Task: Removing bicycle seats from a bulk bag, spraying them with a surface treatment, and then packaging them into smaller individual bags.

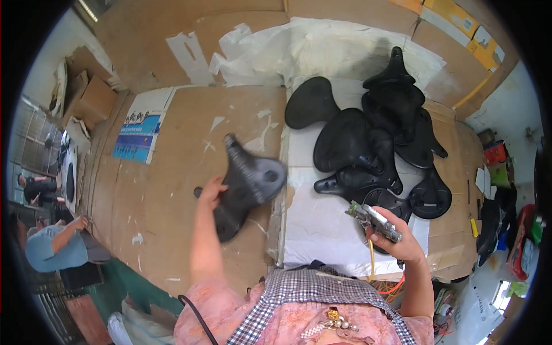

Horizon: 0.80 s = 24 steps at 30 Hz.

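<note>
Left hand: fingers curled, gripping one black saddle by its left edge, centre-left of frame. Right hand: closed round one metal tool, yellow hose attached, lower right, blocking part of the saddle pile. Pile: at least seven, overlapping; exact count hidden. Co-workers: two, far left.

The bench over there is topped with brown cardboard, showing pale torn patches near the left hand. A blue-and-white printed panel lies beyond that hand, leftward. Past the right hand, overlapping black saddles sprawl, many over white sheeting.
</note>
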{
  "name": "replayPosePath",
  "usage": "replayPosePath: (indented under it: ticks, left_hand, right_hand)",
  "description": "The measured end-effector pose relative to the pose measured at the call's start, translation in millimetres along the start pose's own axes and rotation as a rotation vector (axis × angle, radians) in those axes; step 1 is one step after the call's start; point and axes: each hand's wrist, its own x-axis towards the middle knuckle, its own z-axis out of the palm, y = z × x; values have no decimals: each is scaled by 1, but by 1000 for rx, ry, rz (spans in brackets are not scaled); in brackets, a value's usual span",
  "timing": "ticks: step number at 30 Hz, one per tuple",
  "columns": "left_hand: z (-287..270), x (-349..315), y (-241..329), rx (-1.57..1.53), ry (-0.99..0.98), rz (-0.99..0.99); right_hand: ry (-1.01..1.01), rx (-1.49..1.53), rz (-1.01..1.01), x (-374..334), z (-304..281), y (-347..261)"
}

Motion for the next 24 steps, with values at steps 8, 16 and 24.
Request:
replayPosePath:
  ticks: [8, 16, 24]
  left_hand:
    - [153, 91, 78, 891, 364, 995]
    - [274, 108, 65, 1175, 215, 1373]
    - [164, 52, 128, 287, 293, 896]
  right_hand:
    - [111, 174, 161, 32, -8, 36]
    - [199, 298, 13, 38, -32, 2]
    - [86, 213, -67, 38, -10, 0]
